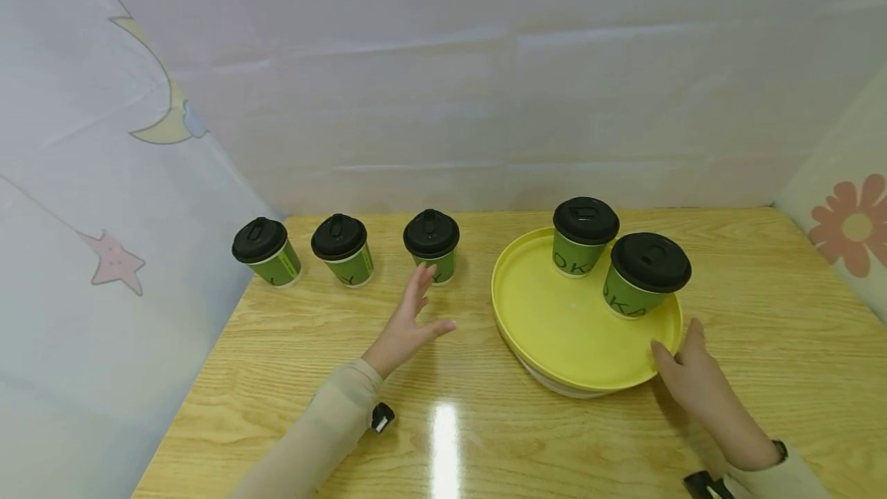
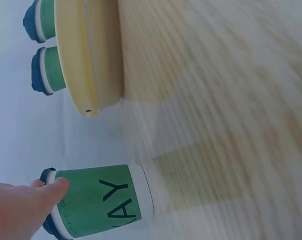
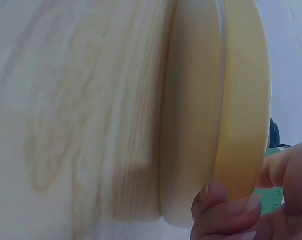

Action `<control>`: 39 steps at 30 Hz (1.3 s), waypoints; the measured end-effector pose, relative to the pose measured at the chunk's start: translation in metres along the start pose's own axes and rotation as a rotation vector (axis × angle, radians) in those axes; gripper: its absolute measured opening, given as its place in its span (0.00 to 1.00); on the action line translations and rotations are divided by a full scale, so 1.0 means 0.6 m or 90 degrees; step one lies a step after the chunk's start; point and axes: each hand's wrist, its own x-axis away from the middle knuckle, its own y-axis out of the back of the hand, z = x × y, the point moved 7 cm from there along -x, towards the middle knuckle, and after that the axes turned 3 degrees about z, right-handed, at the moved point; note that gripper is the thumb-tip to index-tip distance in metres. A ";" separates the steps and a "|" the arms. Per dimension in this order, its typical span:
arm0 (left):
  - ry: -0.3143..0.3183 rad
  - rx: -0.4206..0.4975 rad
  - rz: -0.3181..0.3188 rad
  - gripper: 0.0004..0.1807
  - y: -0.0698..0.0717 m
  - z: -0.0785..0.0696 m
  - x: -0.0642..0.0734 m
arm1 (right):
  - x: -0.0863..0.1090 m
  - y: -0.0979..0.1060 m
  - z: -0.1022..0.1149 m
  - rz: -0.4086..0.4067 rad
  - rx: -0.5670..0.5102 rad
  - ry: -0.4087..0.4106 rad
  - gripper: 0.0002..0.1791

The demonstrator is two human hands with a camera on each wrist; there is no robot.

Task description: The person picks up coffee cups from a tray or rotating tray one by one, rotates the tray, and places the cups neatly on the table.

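**My right hand (image 1: 696, 383) grips the tray (image 1: 547, 322), my left hand (image 1: 409, 329) spreads beside a cup (image 1: 431, 237)**

My right thumb lies over the inner side of the tray's yellow rim while my fingers curl against its outer wall, a pinch that probably serves to keep the tray from sliding or turning. My left hand is wide, thumb well away from the fingers, a gap that looks about right for a cup's body. In the left wrist view a fingertip overlaps the cup just below its lid; whether I touch it, I cannot tell.

That cup stands upright on the wooden table (image 1: 229, 376), left of the tray, at the near end of a row. Beyond it come a middle cup (image 1: 343, 249) and an end cup (image 1: 266, 251), all green with black lids, spaced apart, which I judge leaves room for fingers around each.

The tray sits raised on a pale base (image 3: 190, 125), so its lip is easy to catch from the side. On it stand a rear cup (image 1: 584, 233) and a front cup (image 1: 643, 272), both toward the far right part, leaving the near left part of its floor bare. Behind everything hangs a pale backdrop (image 1: 416, 122).
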 end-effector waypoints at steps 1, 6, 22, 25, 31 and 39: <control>0.002 0.002 -0.001 0.58 -0.001 0.000 -0.001 | 0.001 0.000 0.000 -0.002 0.010 -0.004 0.45; 0.003 0.006 -0.002 0.58 -0.004 -0.005 -0.005 | 0.008 -0.009 0.003 0.005 -0.003 -0.015 0.47; -0.016 0.009 0.008 0.60 -0.016 -0.013 -0.024 | 0.017 -0.021 0.006 -0.020 -0.007 0.012 0.47; -0.006 0.016 0.015 0.61 -0.021 -0.012 -0.026 | 0.017 -0.021 0.008 -0.024 -0.002 0.025 0.46; 0.006 0.018 0.024 0.63 -0.033 -0.014 -0.030 | 0.018 -0.015 0.017 -0.051 0.009 0.070 0.41; -0.015 0.017 0.023 0.63 -0.041 -0.021 -0.037 | 0.018 -0.011 0.022 -0.059 0.012 0.083 0.38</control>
